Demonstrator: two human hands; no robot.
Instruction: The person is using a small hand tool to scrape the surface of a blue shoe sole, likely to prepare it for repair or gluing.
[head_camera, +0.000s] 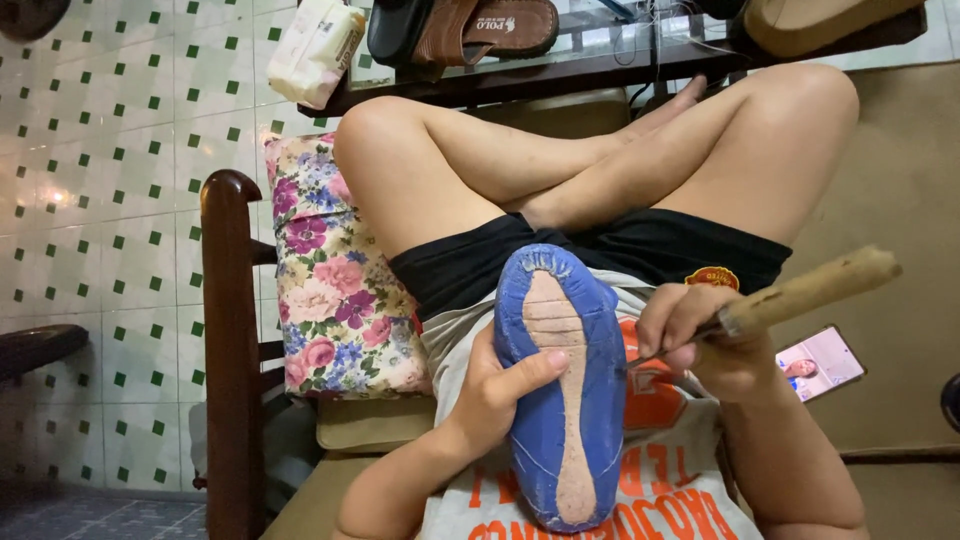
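Observation:
My left hand (495, 390) grips a blue shoe upper (560, 385) stretched over a form, sole side up, with a pale tan insole strip down its middle. The thumb lies across the blue edge. My right hand (695, 335) is closed on a tool with a thick wooden handle (810, 290); its thin metal tip touches the shoe's right edge. The shoe rests on my lap against my orange-printed grey shirt (655, 470), above my crossed bare legs (600, 170).
A floral cushion (330, 280) lies against a dark wooden chair arm (230, 340) on the left. A phone (820, 362) with a lit screen lies on the seat at right. A low table (600, 65) ahead carries sandals and a white packet. Tiled floor at left.

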